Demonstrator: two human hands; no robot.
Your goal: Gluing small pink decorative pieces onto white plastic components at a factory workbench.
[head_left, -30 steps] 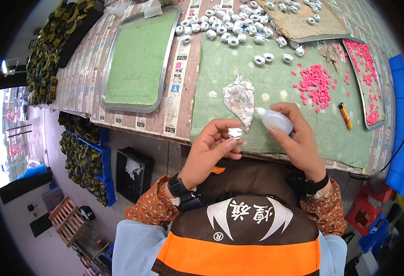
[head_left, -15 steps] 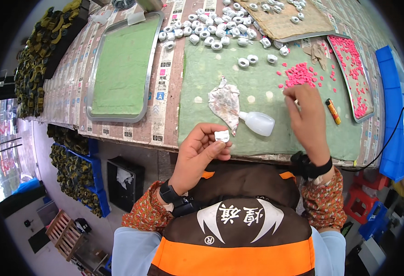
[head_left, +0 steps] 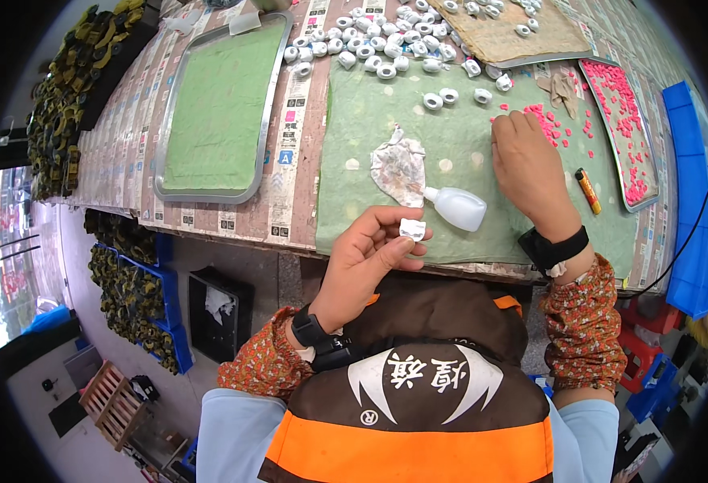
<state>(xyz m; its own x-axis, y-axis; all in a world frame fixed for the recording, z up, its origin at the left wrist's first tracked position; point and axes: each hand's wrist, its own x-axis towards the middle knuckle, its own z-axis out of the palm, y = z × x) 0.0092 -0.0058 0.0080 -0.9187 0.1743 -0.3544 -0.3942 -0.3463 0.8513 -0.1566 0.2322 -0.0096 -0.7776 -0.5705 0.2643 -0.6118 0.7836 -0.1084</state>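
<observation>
Just above the front edge of the table, my left hand (head_left: 374,253) pinches a small white moulded piece (head_left: 412,230) between thumb and fingers. My right hand (head_left: 529,165) is over the green cloth, its fingers curled together beside a pile of small pink pieces (head_left: 541,121), partly covering it. Whatever its fingertips hold, if anything, is hidden. A translucent white squeeze bottle (head_left: 460,211) lies between my hands, its nozzle by a stained white rag (head_left: 399,169). Right of my right hand lies a small yellow-orange tube with a dark end (head_left: 587,191).
White rounded pieces with dark openings (head_left: 386,71) crowd the table's far side. A green-lined metal tray (head_left: 262,129) lies left, a brown-lined tray (head_left: 503,48) far right. A narrow tray (head_left: 642,206) of pink pieces and a blue bin (head_left: 687,201) stand at the right.
My right hand has moved farther from me, up to the left edge of the pink pile, and its fingers have closed in. My left hand has shifted slightly right, still holding the white piece.
</observation>
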